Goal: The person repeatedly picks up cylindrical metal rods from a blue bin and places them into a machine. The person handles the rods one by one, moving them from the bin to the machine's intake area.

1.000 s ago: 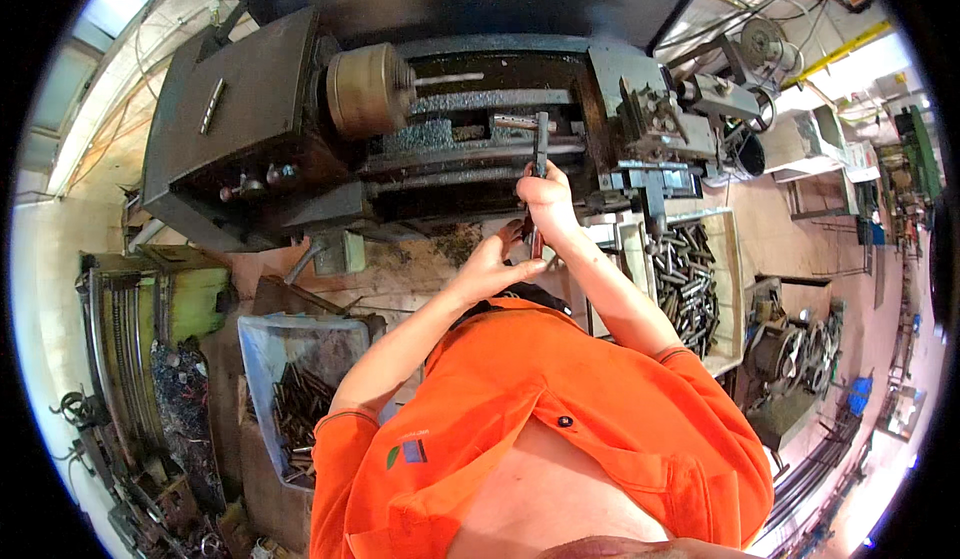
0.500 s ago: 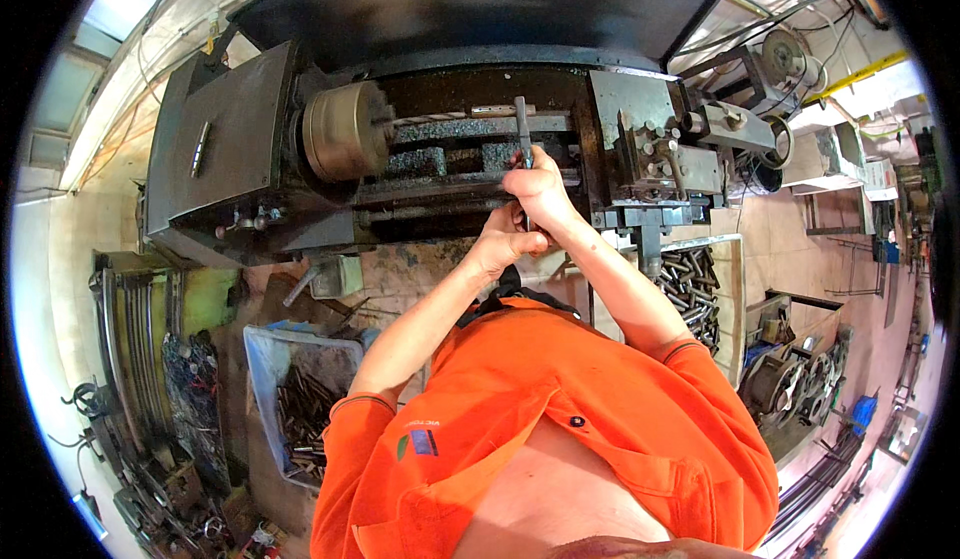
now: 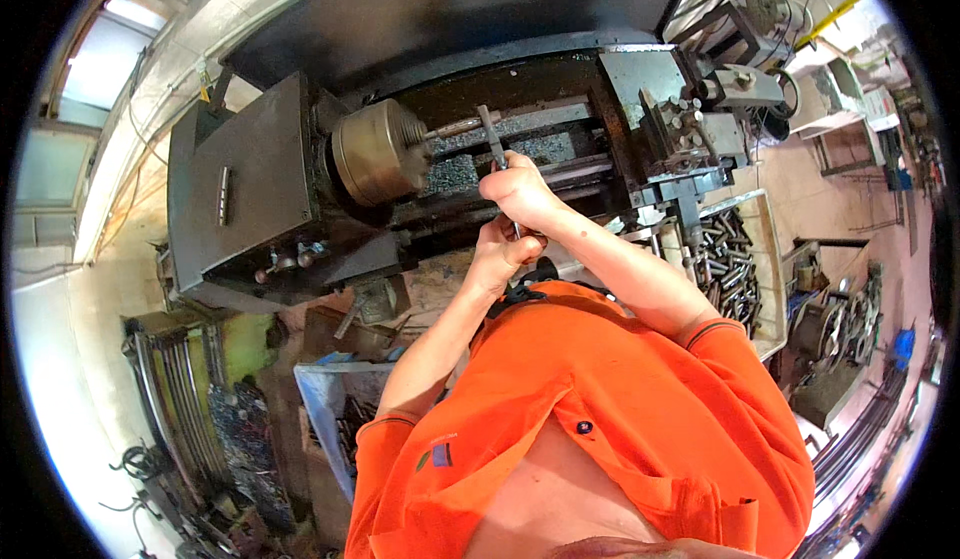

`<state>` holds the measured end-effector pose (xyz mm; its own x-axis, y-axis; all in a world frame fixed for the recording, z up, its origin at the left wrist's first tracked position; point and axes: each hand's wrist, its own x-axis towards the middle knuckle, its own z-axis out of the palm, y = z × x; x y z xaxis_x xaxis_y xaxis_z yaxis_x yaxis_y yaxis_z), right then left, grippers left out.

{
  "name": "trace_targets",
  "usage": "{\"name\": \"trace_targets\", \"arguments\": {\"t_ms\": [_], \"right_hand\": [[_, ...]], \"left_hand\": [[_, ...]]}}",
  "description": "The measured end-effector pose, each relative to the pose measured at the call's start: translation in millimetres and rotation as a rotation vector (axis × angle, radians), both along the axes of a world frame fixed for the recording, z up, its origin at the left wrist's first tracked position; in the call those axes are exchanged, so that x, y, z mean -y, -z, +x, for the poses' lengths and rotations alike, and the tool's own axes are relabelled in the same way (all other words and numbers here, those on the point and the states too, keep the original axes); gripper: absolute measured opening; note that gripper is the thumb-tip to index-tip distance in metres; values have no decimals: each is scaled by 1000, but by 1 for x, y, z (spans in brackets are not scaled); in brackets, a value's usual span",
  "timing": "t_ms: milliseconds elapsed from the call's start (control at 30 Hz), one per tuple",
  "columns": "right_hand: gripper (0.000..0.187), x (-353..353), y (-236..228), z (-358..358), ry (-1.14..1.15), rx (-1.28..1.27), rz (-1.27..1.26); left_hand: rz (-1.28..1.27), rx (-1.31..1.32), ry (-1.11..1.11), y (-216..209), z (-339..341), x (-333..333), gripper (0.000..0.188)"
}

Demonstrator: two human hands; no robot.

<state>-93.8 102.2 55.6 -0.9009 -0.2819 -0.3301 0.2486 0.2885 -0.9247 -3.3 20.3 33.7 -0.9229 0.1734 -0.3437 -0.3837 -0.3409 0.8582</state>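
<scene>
Slender grey metal tool (image 3: 490,129) juts toward dark metal lathe bed (image 3: 572,176); right hand (image 3: 520,193) wrapped round shaft, left hand (image 3: 496,259) curled below, hold unclear. Judged stiff, fairly light, possibly oily; grip mid-shaft.

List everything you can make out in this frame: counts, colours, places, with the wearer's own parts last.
chuck: 1, brass-coloured, left of centre
headstock: 1, dark grey, left of the chuck
short rod: 1, silvery, on the headstock
metal chips: countless, grey, right of the chuck
panel: 1, black, top centre
tool post: 1, grey, right of the metal chips
crate: 1, whitish, below the tool post
metal pieces: many, silvery and dark, in the crate
bin: 1, bluish-white, lower left
bar-shaped tool: 1, grey, upper centre
shirt: 1, orange, bottom
left hand: 1, bare, lower end of the bar-shaped tool, grip partly hidden
right hand: 1, bare, around the bar-shaped tool
</scene>
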Motion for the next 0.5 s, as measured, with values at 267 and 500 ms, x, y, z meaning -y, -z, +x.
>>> {"name": "trace_targets", "arguments": {"t_ms": [267,500], "right_hand": [[26,-12,-9,4,162,138,-196],[23,10,-4,5,79,79,-46]], "left_hand": [[29,-8,141,-4,-13,-3,32],[119,-89,57,6,-5,12,42]]}}
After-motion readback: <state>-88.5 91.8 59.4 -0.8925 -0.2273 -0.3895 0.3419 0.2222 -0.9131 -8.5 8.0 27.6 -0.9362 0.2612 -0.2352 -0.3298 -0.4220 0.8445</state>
